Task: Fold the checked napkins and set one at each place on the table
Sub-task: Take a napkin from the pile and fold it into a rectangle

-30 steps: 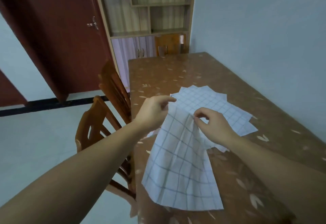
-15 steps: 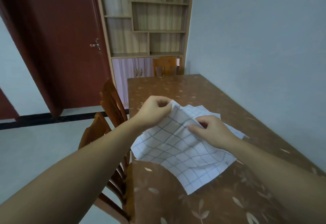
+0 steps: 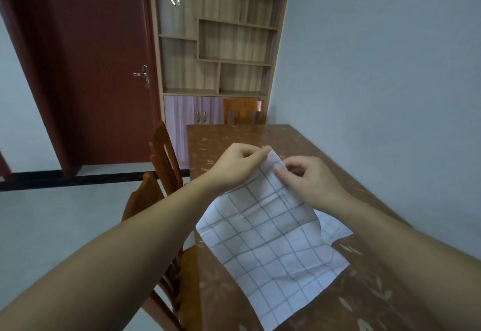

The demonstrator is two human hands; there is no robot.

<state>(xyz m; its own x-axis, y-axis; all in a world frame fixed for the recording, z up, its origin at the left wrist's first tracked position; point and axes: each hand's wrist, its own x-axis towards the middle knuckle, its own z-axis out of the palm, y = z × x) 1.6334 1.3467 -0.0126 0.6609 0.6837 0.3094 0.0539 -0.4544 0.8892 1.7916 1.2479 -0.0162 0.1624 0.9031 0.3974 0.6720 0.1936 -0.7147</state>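
A white napkin with grey checks point(image 3: 268, 242) hangs from both my hands above the brown table point(image 3: 364, 297). My left hand point(image 3: 239, 166) pinches its top corner between thumb and fingers. Close beside it, my right hand point(image 3: 309, 177) pinches the same top edge. The cloth's lower part drapes down onto the table near the left edge. More checked napkins point(image 3: 335, 229) peek out from under it on the right, mostly hidden.
Two wooden chairs point(image 3: 164, 164) stand along the table's left side, and a third point(image 3: 243, 110) at the far end. Behind that are a shelf cabinet point(image 3: 221, 44) and a dark red door point(image 3: 86, 70). A pale wall runs along the table's right side.
Both hands have lifted the napkin higher and drawn closer together at its top corner. The view has tilted up, showing more of the cabinet and door.
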